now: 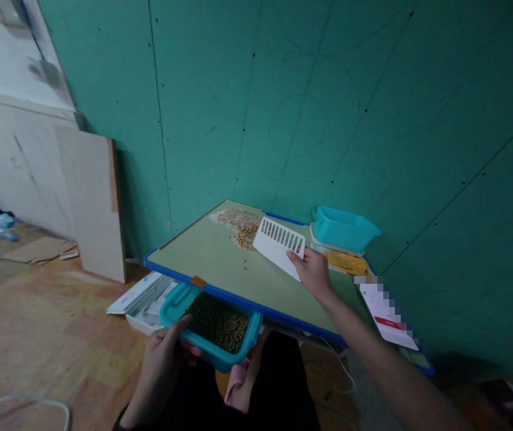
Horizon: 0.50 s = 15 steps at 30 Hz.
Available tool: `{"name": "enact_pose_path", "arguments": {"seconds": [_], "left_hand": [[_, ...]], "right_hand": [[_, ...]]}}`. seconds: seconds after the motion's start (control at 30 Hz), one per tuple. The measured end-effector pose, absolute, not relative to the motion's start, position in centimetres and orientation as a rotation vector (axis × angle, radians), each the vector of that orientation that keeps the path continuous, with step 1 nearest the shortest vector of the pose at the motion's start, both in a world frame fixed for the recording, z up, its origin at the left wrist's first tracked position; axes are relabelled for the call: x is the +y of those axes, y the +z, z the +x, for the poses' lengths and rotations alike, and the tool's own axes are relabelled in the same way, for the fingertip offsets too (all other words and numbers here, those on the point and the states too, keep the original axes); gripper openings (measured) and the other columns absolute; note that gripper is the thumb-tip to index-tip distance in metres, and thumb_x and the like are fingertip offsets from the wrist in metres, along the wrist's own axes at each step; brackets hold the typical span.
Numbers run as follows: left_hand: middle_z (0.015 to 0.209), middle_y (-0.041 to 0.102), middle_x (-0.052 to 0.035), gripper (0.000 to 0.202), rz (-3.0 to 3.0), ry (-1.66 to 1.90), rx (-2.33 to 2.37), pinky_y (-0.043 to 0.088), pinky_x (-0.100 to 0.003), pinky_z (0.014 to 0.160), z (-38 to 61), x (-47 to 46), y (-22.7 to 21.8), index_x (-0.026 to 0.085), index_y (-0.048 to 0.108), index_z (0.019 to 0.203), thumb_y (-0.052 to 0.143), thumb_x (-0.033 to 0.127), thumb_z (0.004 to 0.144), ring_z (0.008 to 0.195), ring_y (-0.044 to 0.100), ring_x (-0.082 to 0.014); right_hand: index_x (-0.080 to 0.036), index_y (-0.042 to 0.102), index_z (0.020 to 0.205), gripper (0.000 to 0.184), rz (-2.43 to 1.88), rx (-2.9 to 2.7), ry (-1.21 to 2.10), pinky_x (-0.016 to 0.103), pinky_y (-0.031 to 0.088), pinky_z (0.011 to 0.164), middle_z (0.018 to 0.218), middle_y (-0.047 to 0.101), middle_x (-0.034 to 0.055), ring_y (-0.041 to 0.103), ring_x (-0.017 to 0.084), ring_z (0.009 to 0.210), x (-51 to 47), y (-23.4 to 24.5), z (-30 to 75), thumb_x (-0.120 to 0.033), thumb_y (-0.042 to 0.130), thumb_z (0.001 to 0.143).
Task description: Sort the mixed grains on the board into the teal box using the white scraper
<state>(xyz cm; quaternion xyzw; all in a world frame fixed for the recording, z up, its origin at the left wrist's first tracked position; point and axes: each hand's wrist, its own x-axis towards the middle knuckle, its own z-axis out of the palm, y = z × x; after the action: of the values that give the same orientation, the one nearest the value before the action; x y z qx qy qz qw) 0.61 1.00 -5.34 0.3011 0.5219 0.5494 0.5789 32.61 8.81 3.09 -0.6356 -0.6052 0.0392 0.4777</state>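
Note:
My left hand (169,350) grips the near left rim of a turquoise plastic container (220,358), held just below the table's front edge. Dark green beans (209,314) fill most of it, with tan ones toward its right side. My right hand (312,269) pinches the right end of a flat white slotted scraper (276,251) over the tabletop. The scraper's slotted edge faces away from me, its left end beside a spread of tan beans and white grains (245,227). A few loose beans (244,263) lie nearer the front edge.
The pale green table (184,254) has a blue rim and stands against a green wall. A turquoise bin (343,228), a yellow cloth-like item (346,262) and a partly blurred white box (386,311) are at the right. An open white box (143,305) sits below left; a board (90,203) leans behind.

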Motion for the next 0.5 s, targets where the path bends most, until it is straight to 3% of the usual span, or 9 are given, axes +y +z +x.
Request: {"name": "enact_pose_path", "arguments": {"seconds": [0.33,0.5], "left_hand": [[0.041,0.067,-0.0066,0.046,0.768,1.253,1.161,0.046,-0.023,0.038,0.3,1.2,-6.1,0.021,0.067,0.041,0.071,0.045,0.08,0.032,0.054,-0.0142],[0.041,0.066,-0.0067,0.048,0.739,1.249,1.167,0.046,-0.023,0.037,0.2,1.1,-6.3,0.02,0.068,0.041,0.072,0.047,0.08,0.032,0.055,-0.0144]], "right_hand": [[-0.016,0.077,0.081,0.046,-1.486,-1.419,0.227,0.032,0.048,0.058,0.074,0.078,0.0109,0.069,0.026,0.063,7.5,2.4,31.8,-0.061,0.065,0.083],[-0.016,0.078,0.088,0.044,-1.429,-1.397,0.293,0.035,0.054,0.067,0.085,0.081,0.0124,0.075,0.03,0.076,7.4,2.0,31.5,-0.059,0.067,0.084]]}}
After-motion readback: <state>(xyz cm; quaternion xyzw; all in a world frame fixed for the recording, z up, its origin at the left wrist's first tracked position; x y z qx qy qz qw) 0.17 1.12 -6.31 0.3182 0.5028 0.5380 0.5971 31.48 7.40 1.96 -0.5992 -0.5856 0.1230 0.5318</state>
